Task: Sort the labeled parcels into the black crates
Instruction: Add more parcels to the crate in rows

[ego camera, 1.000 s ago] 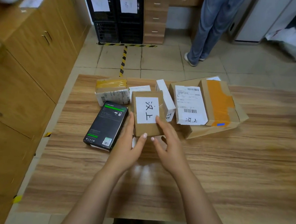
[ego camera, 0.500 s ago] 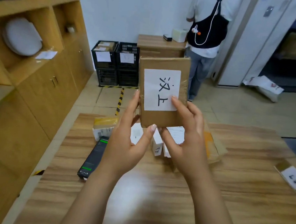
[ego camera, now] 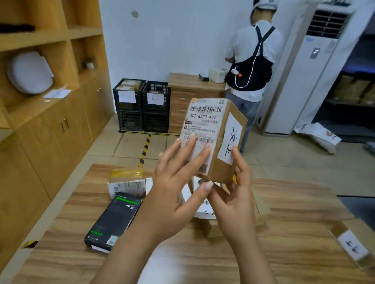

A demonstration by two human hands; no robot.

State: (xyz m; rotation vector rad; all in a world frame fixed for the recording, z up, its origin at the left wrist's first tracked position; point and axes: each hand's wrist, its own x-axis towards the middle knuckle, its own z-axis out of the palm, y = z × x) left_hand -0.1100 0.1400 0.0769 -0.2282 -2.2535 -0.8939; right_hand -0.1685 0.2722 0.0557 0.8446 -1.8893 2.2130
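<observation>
Cardboard parcel sits raised between your hands above the far half of the desk, turned so its barcode label faces you and the handwritten label shows on its right-hand face. Your left hand has its fingers spread flat against the barcode face, thumb under the bottom corner; your right hand cups the lower right side, fingers curled around it, so both are grasping the box.

By the look of it, you are only partway through. The black crates stand on the floor well beyond the desk's far edge, against the wall; the left one already seems to hold some boxes, while what is in the right one cannot be told. Left to sort: the taped yellow parcel near the far left of the desk, the black box lying closer to you, a cluster of parcels partly hidden behind your hands, and a labeled parcel at the right edge. This one probably goes next.
</observation>
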